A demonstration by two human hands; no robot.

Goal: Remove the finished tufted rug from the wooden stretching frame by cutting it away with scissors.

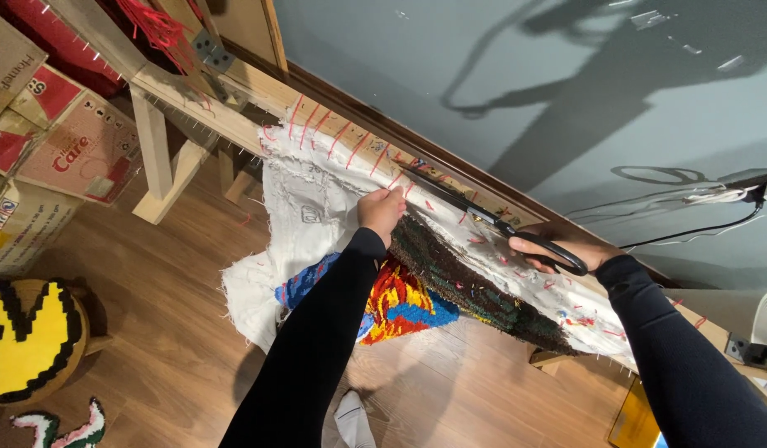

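My right hand (557,243) grips the black handles of long scissors (483,217), whose blades lie along the top of a white backing cloth (304,203) stretched on a wooden frame (234,99). My left hand (382,211) pinches the cloth close to the blade tips. A tufted rug (404,299) in red, yellow, blue and dark yarn hangs down from the cloth below my left forearm. Red yarn stitches run along the frame's top edge.
Cardboard boxes (60,133) are stacked at the left. A yellow and black tufted piece (26,336) lies on the wooden floor at the lower left. A grey wall with cables (698,199) is behind the frame. A white fan (766,319) stands at the right edge.
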